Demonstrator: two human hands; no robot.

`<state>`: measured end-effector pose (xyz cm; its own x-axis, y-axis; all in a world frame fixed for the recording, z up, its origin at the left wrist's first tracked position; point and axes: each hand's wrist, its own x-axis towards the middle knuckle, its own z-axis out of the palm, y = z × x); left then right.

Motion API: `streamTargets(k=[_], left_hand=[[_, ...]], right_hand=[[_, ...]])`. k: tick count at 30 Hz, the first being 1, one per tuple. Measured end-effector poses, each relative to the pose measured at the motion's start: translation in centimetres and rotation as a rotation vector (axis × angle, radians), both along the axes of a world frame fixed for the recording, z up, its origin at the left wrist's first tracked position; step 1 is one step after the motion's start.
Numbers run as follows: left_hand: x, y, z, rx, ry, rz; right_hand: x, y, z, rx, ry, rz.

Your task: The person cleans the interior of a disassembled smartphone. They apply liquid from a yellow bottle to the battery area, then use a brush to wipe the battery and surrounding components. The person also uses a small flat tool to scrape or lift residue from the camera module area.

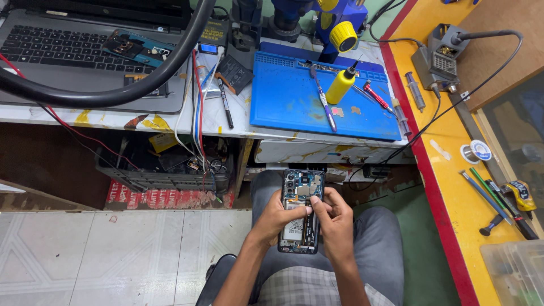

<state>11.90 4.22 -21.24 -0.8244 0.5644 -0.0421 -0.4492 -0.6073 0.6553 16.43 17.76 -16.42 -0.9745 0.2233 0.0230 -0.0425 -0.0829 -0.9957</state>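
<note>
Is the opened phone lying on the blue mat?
No, the opened phone is held over the lap by the left hand and right hand, below the blue mat on the bench.

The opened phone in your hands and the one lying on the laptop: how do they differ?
The opened phone is held upright over the lap by the left hand and right hand; the phone on the laptop lies untouched, slanted across the keyboard. The held one shows a white battery; the other shows none. Both have bluish frames.

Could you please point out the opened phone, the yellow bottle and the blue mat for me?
Opened phone (300, 212): head view, on its exposed inner middle.
Yellow bottle (340, 86): head view, on its body.
Blue mat (283, 102): head view, on a bare left part.
</note>
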Motion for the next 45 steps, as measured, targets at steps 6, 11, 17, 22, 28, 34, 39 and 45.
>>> streamTargets(k=[6,11,17,22,28,34,39,45], left_hand=[[0.0,-0.3,-0.1,0.015,-0.005,-0.014],[-0.1,-0.3,-0.3,-0.002,0.021,-0.02],[-0.1,-0.1,-0.9,-0.04,0.039,-0.009],[-0.2,0.0,-1.2,-0.043,0.04,-0.001],[-0.2,-0.1,-0.8,-0.04,0.044,-0.015],[-0.3,-0.2,-0.9,-0.029,0.053,-0.019],[-0.6,0.0,-1.3,-0.057,0.09,-0.026],[-0.7,-0.1,-1.5,-0.084,0.097,-0.029]], right_hand=[[0.2,0.0,0.7,0.021,-0.057,0.025],[0.1,-0.3,0.3,-0.05,-0.076,-0.02],[0.0,-0.6,-0.7,-0.159,-0.022,-0.08],[-0.1,-0.7,-1.4,-0.202,0.002,-0.091],[0.0,-0.5,-1.5,-0.207,0.014,-0.081],[-0.2,-0.7,-1.1,-0.204,-0.015,-0.082],[-0.4,-0.2,0.0,-0.229,-0.086,-0.023],[-0.7,-0.1,0.4,-0.262,-0.078,0.008]])
